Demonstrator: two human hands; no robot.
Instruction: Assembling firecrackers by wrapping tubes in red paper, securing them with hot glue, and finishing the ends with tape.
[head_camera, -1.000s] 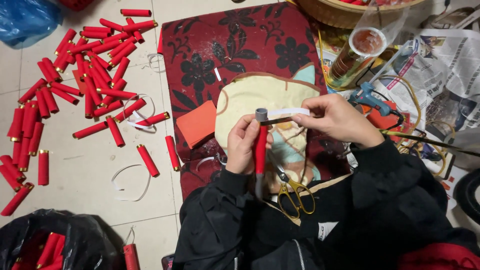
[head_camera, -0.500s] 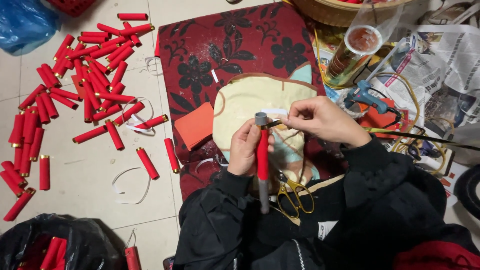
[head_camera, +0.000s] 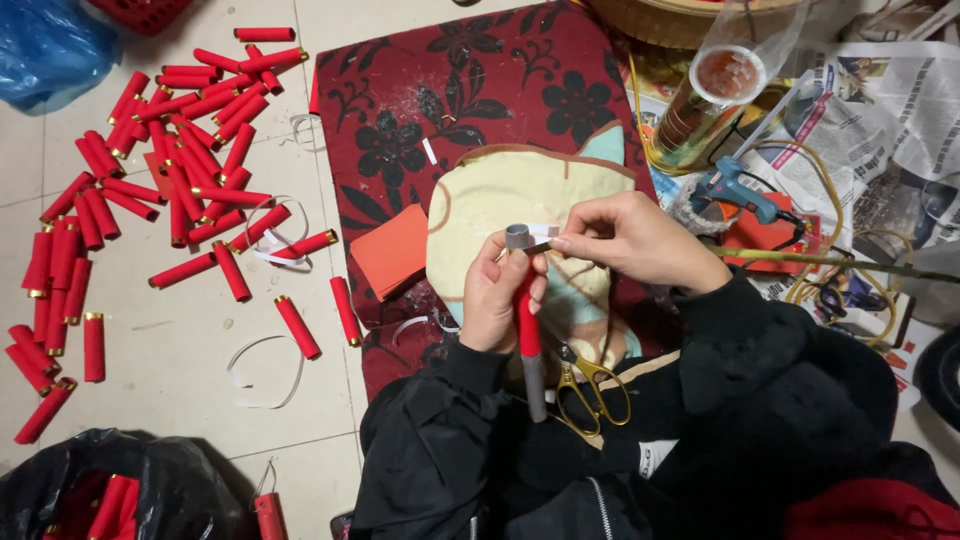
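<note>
The left hand grips a red tube and the right hand pinches a white strip at its top (scissors lie just below the tube), so the strip may slip and stick crooked.

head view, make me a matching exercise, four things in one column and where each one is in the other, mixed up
1. glue gun
2. scissors
3. red tube
4. orange card

a. on the dark lap
b. in the left hand
c. on the red floral mat, left of the cushion
d. on the newspaper, right side

Pairs: 1-d, 2-a, 3-b, 4-c
</note>
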